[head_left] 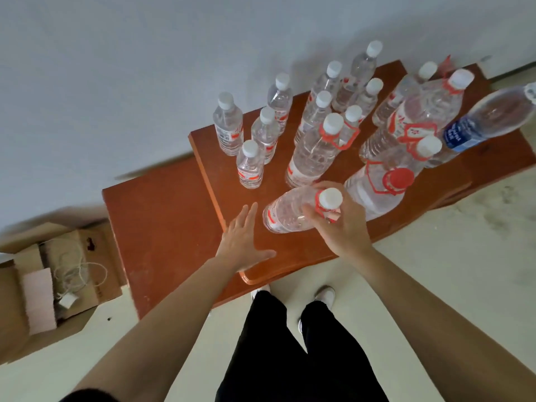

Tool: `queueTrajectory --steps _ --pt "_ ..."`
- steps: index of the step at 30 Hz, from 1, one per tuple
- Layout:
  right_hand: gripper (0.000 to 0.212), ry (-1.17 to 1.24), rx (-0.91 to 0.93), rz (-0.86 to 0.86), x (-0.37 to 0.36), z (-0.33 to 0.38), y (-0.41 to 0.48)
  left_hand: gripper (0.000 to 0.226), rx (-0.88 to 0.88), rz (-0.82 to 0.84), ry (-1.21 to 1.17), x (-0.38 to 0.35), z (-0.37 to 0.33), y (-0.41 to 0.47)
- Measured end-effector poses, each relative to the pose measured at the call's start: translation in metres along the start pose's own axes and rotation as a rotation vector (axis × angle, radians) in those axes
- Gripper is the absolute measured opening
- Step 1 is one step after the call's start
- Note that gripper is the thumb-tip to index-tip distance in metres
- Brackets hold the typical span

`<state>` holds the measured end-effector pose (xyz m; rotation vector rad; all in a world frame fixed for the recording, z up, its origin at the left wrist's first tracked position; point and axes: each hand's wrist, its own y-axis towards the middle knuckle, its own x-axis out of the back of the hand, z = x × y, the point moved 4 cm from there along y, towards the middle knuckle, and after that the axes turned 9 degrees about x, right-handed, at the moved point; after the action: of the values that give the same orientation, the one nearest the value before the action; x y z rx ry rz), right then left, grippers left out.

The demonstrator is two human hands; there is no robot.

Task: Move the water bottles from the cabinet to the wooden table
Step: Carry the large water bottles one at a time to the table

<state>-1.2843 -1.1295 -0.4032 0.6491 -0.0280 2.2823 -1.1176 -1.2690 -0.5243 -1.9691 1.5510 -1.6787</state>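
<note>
Several clear water bottles with white caps stand on a reddish-brown wooden table (232, 187) against a pale wall. My right hand (338, 224) grips the neck of a large clear bottle (285, 210) with a white cap and red handle ring, at the table's near edge. My left hand (242, 242) hovers flat over the table's front, fingers spread, just left of that bottle and holding nothing. A small bottle (249, 165) stands behind it. A big jug with a red cap (385, 184) stands to the right. A blue-labelled bottle (490, 120) leans at far right.
A lower reddish-brown surface (156, 227) adjoins the table on the left. An open cardboard box (52, 274) with a white cable and charger sits on the floor at left. My legs and white shoes stand on the pale floor (449, 271) before the table.
</note>
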Motion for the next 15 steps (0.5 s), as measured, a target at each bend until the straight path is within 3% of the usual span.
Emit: queueTrajectory --steps 6,8,11,15 --pt "0.029 0.058 -0.222 -0.166 0.021 -0.012 -0.054 0.143 -0.312 0.001 0.069 -0.014 -0.037 0.030" --pt "0.033 0.100 -0.302 -0.164 0.024 -0.015 -0.069 0.126 -0.347 0.050 0.031 -0.025 -0.038 0.032" --pt "0.042 0.160 -0.403 -0.188 0.035 -0.022 -0.085 0.097 -0.334 -0.007 -0.106 -0.033 -0.040 0.026" --pt "0.034 0.242 -0.546 -0.280 0.044 -0.033 -0.109 0.092 -0.347 -0.082 -0.028 -0.039 -0.054 0.016"
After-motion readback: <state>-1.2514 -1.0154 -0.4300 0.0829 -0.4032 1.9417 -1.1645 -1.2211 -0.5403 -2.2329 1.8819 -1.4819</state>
